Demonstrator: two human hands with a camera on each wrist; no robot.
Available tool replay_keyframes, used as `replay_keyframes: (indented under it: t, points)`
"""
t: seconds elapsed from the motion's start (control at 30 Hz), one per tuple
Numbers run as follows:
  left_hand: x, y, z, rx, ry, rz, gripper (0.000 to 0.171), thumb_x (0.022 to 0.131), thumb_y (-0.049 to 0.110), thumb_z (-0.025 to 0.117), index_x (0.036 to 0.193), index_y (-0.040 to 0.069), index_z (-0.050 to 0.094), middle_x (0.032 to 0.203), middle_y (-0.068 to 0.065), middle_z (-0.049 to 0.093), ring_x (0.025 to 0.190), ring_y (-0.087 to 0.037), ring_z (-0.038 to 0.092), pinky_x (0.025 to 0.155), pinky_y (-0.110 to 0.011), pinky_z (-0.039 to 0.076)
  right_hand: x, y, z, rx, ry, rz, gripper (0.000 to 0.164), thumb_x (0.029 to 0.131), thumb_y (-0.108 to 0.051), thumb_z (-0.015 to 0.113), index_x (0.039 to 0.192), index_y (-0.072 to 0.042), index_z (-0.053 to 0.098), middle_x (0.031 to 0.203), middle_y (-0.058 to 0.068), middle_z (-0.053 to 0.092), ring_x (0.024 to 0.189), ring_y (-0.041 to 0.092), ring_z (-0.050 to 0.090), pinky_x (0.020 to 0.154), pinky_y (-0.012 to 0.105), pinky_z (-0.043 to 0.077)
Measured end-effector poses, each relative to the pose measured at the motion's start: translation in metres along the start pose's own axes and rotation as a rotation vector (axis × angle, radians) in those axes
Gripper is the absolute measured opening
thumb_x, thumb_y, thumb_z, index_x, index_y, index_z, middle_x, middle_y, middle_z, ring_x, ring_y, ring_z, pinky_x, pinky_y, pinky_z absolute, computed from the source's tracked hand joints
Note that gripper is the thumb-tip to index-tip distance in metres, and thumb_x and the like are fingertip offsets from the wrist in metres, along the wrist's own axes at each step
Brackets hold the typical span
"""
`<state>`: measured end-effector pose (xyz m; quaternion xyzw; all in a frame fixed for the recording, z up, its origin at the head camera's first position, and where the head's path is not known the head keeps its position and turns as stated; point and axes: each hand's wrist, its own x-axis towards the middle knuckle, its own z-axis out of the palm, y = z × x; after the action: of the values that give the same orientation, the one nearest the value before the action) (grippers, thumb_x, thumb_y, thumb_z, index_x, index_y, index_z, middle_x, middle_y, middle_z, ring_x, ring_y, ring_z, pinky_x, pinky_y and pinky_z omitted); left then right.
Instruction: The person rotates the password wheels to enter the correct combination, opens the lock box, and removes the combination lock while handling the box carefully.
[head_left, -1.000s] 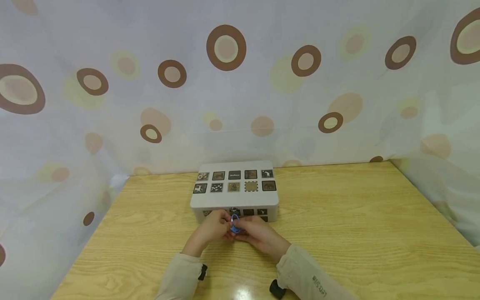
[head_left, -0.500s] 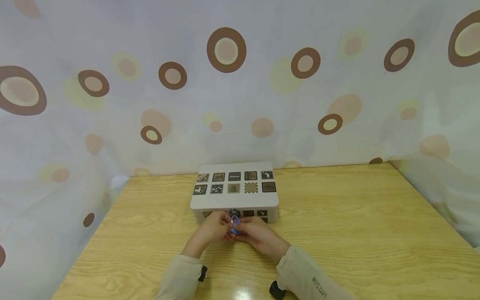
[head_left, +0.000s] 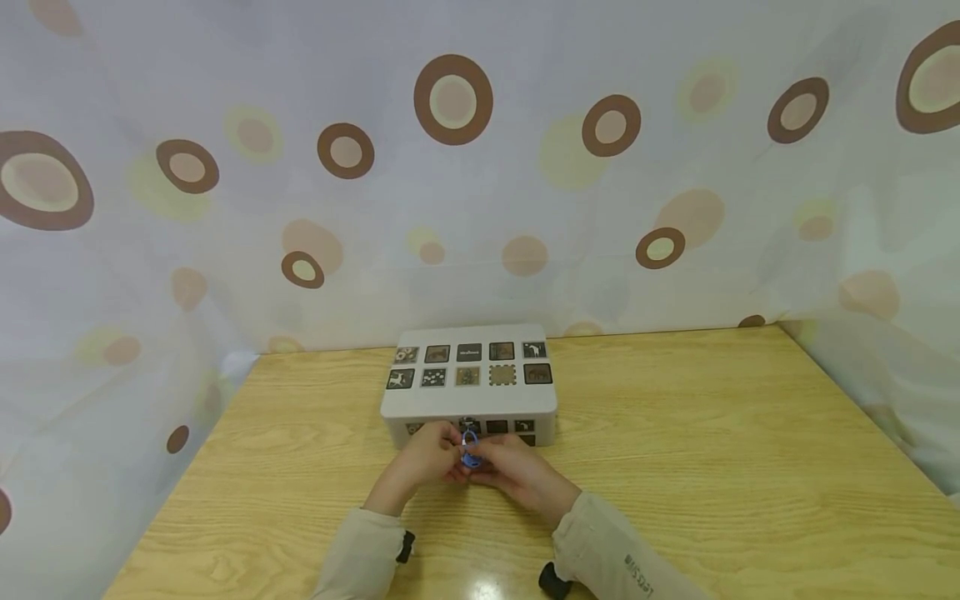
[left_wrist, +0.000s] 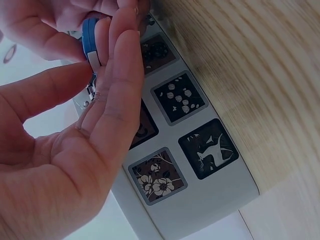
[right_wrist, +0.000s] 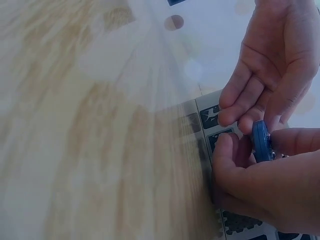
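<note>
A white box (head_left: 465, 403) printed with dark picture squares stands on the table, lid down. At the metal latch (head_left: 468, 422) on its front is a small blue padlock (head_left: 471, 460) with a loop-shaped upper part. My right hand (head_left: 522, 473) pinches the padlock's body between thumb and fingers, as the right wrist view also shows. From the other side, my left hand (head_left: 424, 460) has thumb and fingertips at the padlock's pale side piece (left_wrist: 94, 61), pinching it. The fingers partly hide the padlock and the latch.
The wooden table (head_left: 712, 433) stretches out on both sides of the box. Behind it hangs a pale curtain (head_left: 480, 192) with brown circles, also enclosing the left and right sides. Black straps show at both cuffs.
Both hands stay at the front of the box. The blue padlock tilts slightly between the fingers. The view has shifted slightly.
</note>
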<state>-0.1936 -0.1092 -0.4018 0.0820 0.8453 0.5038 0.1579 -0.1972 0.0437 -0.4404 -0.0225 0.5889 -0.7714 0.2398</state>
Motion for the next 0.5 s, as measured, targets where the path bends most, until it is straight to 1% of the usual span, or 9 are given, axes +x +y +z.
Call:
replay_keyframes:
  t: [0.13,0.17,0.27,0.37,0.4,0.5]
  points:
    - [-0.0006,-0.0001,-0.0019,-0.016,-0.02,0.01,0.003,0.092,-0.006,0.05,0.094,-0.008,0.051,0.071,-0.018,0.066,0.063,-0.028,0.068,0.059,-0.035,0.056,0.0008,0.0003,-0.0003,-0.013,-0.005,-0.005,0.031,0.097,-0.002,0.049,0.114,0.023,0.052,0.09,0.006,0.06,0.081,0.011,0.06,0.079,0.027,0.053]
    - [-0.0002,-0.0011,-0.003,-0.021,-0.033,0.031,0.002,0.092,-0.006,0.05,0.092,-0.008,0.051,0.07,-0.016,0.066,0.061,-0.025,0.068,0.058,-0.033,0.055,0.0009,0.0,-0.0003,-0.015,-0.005,-0.008,0.031,0.097,-0.002,0.049,0.114,0.024,0.052,0.09,0.006,0.06,0.081,0.011,0.06,0.078,0.026,0.053]
    - [0.0007,-0.0013,-0.0043,-0.019,-0.042,0.042,0.003,0.092,-0.005,0.051,0.092,-0.008,0.05,0.069,-0.014,0.066,0.061,-0.023,0.068,0.058,-0.032,0.055,0.0012,-0.0012,0.0,-0.021,-0.001,-0.01,0.031,0.097,-0.002,0.05,0.115,0.023,0.052,0.092,0.007,0.061,0.081,0.01,0.06,0.077,0.024,0.053]
    - [0.0009,-0.0002,-0.0036,-0.019,-0.03,0.022,0.002,0.093,-0.005,0.051,0.092,-0.008,0.051,0.07,-0.016,0.066,0.062,-0.026,0.068,0.058,-0.034,0.056,0.0008,-0.002,0.0001,-0.022,0.004,-0.01,0.031,0.097,-0.001,0.05,0.115,0.023,0.052,0.094,0.007,0.061,0.081,0.01,0.06,0.077,0.024,0.052]
    - [0.0005,0.0008,-0.0028,-0.013,-0.019,0.002,0.003,0.093,-0.005,0.051,0.094,-0.008,0.052,0.072,-0.018,0.067,0.064,-0.029,0.069,0.06,-0.035,0.056,0.0007,-0.0019,0.0001,-0.021,0.006,-0.008,0.031,0.097,-0.001,0.05,0.116,0.023,0.052,0.094,0.007,0.061,0.081,0.01,0.06,0.077,0.024,0.052]
    - [0.0002,0.0016,-0.0015,-0.004,-0.007,-0.02,0.003,0.093,-0.007,0.05,0.094,-0.008,0.053,0.072,-0.018,0.066,0.065,-0.031,0.068,0.059,-0.036,0.056,0.0005,-0.0009,-0.0008,-0.014,0.008,0.001,0.031,0.097,-0.001,0.05,0.116,0.023,0.051,0.094,0.007,0.061,0.081,0.01,0.06,0.077,0.024,0.052]
